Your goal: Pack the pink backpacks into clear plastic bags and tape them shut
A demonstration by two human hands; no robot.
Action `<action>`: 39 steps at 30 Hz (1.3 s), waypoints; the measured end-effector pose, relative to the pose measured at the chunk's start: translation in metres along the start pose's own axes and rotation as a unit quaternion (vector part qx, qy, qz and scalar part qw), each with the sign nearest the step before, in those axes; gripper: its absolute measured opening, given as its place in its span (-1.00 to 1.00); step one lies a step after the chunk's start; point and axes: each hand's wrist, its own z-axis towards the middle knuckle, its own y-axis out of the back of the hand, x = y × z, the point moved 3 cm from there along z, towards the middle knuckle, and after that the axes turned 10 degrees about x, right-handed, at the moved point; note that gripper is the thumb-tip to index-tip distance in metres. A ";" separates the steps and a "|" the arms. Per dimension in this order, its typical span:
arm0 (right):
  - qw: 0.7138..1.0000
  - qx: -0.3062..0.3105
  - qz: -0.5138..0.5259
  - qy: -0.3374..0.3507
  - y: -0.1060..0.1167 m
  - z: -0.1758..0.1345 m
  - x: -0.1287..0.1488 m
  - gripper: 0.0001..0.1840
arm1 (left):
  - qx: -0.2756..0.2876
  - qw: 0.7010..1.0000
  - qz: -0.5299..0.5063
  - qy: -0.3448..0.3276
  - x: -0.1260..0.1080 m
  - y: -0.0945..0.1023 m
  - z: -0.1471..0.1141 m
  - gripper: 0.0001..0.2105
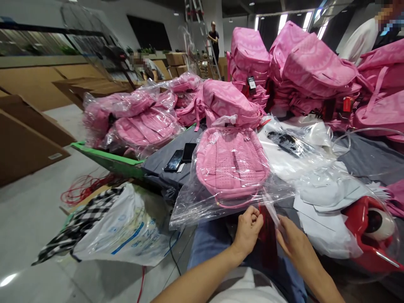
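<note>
A pink backpack lies in a clear plastic bag in front of me, the bag's near edge hanging towards my lap. Just below that edge, my left hand is closed with its fingertips pinched together; whatever they hold is hidden. My right hand is closed on a thin whitish strip, which points up towards the bag's near right corner. Between the hands hangs a dark red, flat piece whose kind I cannot make out.
Bagged pink backpacks lie at the left, and unbagged ones are stacked behind. Two phones rest on the grey cover. White sheets and a red tape dispenser are at the right. A white sack stands on the floor. Other people are farther back.
</note>
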 end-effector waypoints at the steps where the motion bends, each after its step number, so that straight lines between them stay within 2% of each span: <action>1: 1.000 0.013 0.022 -0.005 -0.003 -0.001 0.002 -0.79 | 0.017 1.000 -0.003 -0.004 -0.005 -0.004 0.002 -0.67; 4: 0.997 0.026 0.041 -0.059 -0.007 -0.005 0.004 -0.73 | 0.089 0.996 0.011 -0.028 -0.013 -0.019 0.009 -0.70; 7: 0.995 -0.003 -0.018 -0.099 -0.007 -0.012 -0.001 -0.62 | 0.134 0.984 0.088 -0.077 -0.009 -0.027 0.012 -0.67; 9: 0.990 -0.019 -0.081 -0.113 -0.008 -0.017 -0.007 -0.60 | 0.157 0.966 0.164 -0.120 -0.004 -0.026 0.014 -0.64; 11: 0.982 -0.028 -0.146 -0.119 -0.010 -0.022 -0.013 -0.70 | 0.173 0.937 0.252 -0.172 0.002 -0.022 0.017 -0.69; 13: 0.971 -0.030 -0.203 -0.121 -0.012 -0.026 -0.017 -0.90 | 0.157 0.892 0.354 -0.233 0.003 -0.015 0.023 -0.76; 14: 0.966 -0.030 -0.227 -0.123 -0.012 -0.028 -0.017 -0.90 | 0.139 0.861 0.408 -0.269 0.000 -0.013 0.027 -0.78; 17: 0.953 -0.047 -0.276 -0.115 -0.015 -0.032 -0.008 -0.76 | 0.119 0.747 0.532 -0.380 -0.016 -0.014 0.041 -0.78; 18: 0.951 -0.059 -0.285 -0.104 -0.016 -0.034 -0.003 -0.71 | 0.139 0.711 0.553 -0.412 -0.023 -0.017 0.046 -0.77; 20: 0.952 -0.086 -0.285 -0.069 -0.020 -0.041 0.009 -0.59 | 0.226 0.644 0.574 -0.453 -0.033 -0.025 0.053 -0.79; 22: 0.959 -0.110 -0.259 -0.029 -0.023 -0.053 0.017 -0.50 | 0.325 0.601 0.574 -0.452 -0.036 -0.028 0.058 -0.84; 23: 0.963 -0.121 -0.240 -0.012 -0.024 -0.060 0.018 -0.48 | 0.359 0.596 0.564 -0.445 -0.036 -0.028 0.059 -0.83; 25: 0.969 -0.147 -0.196 0.005 -0.023 -0.074 0.014 -0.50 | 0.383 0.620 0.529 -0.435 -0.032 -0.022 0.060 -0.77; 28: 0.975 -0.184 -0.122 -0.035 -0.021 -0.085 -0.008 -0.58 | 0.380 0.672 0.466 -0.433 -0.023 -0.010 0.057 -0.68; 32: 0.973 -0.199 -0.072 -0.088 -0.028 -0.093 -0.030 -0.67 | 0.361 0.687 0.440 -0.452 -0.016 -0.001 0.054 -0.69; 34: 0.981 -0.168 -0.077 -0.051 -0.035 -0.103 -0.028 -0.66 | 0.324 0.686 0.432 -0.488 -0.018 0.002 0.050 -0.73; 36: 0.990 -0.116 -0.077 0.028 -0.037 -0.117 -0.022 -0.66 | 0.291 0.678 0.428 -0.523 -0.019 0.004 0.045 -0.77; 38: 0.987 -0.084 -0.088 0.106 -0.027 -0.129 -0.020 -0.67 | 0.275 0.664 0.432 -0.545 -0.019 0.005 0.040 -0.82; 39: 0.983 -0.090 -0.099 0.124 -0.018 -0.131 -0.022 -0.68 | 0.269 0.656 0.436 -0.554 -0.020 0.005 0.038 -0.85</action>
